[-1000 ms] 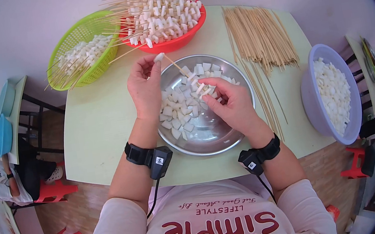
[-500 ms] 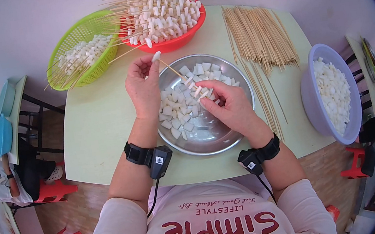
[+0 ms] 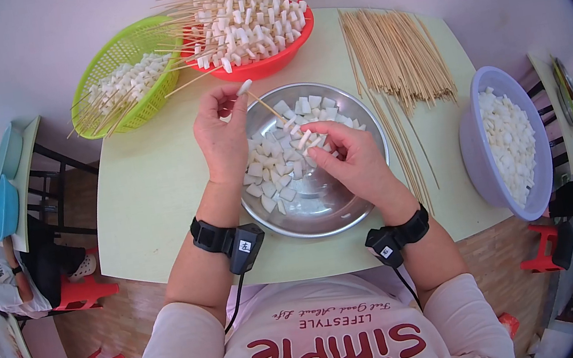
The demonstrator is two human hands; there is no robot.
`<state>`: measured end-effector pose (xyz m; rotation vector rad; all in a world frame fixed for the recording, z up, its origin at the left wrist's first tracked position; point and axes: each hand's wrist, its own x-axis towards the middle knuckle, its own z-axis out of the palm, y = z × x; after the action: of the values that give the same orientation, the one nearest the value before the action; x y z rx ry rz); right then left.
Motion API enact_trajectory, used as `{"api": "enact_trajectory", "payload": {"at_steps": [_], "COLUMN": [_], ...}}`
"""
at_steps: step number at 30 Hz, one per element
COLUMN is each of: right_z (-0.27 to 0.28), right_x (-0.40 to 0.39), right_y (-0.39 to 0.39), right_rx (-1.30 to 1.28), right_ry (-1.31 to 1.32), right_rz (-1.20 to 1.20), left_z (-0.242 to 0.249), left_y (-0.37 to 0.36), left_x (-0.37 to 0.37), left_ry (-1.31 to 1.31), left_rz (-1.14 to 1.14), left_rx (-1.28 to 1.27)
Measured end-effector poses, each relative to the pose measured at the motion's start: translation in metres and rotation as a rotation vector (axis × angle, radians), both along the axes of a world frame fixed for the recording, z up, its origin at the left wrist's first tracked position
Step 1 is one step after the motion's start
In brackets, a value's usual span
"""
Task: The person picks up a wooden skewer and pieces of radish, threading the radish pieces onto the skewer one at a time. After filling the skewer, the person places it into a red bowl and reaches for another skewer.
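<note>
Between the thumb and fingertips of my left hand (image 3: 220, 133) is a white chunk of food (image 3: 245, 87), right at the upper end of a thin wooden skewer (image 3: 263, 104). My right hand (image 3: 351, 158) pinches the lower part of that skewer, where several white chunks (image 3: 298, 133) are threaded. Both hands are over a round steel bowl (image 3: 324, 231), and the skewer slants between them. Loose white chunks (image 3: 271, 174) lie in the bowl, mostly at its left and far side.
Behind the bowl stand a red basin (image 3: 263, 70) heaped with filled skewers and a green basket (image 3: 127, 51) holding more. Bare skewers (image 3: 398, 55) lie at the back right. A lilac tub (image 3: 473, 151) of white chunks is on the right. Another person (image 3: 8, 276) sits at far left.
The white chunk in my left fingers has shifted slightly right. My right hand keeps its place with a small finger movement. The person at far left has raised an arm.
</note>
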<state>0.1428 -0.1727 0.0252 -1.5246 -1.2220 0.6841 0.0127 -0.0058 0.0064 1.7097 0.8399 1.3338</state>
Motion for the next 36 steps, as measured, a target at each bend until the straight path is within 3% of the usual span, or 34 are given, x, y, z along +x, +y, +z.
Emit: {"api": "enact_trajectory", "payload": {"at_steps": [20, 27, 36], "right_z": [-0.001, 0.001, -0.002], "right_x": [-0.001, -0.001, 0.002], "right_y": [0.001, 0.0, 0.001], "right_rx": [-0.001, -0.005, 0.012], "right_ry": [-0.064, -0.097, -0.029], "right_rz": [-0.022, -0.026, -0.084], "left_z": [0.0, 0.0, 0.012], "left_y": [-0.003, -0.002, -0.023], "left_x": [0.0, 0.0, 0.004], "left_ry": [0.06, 0.067, 0.167], "left_rz": [-0.026, -0.035, -0.172], "left_rx": [0.098, 0.018, 0.117]}}
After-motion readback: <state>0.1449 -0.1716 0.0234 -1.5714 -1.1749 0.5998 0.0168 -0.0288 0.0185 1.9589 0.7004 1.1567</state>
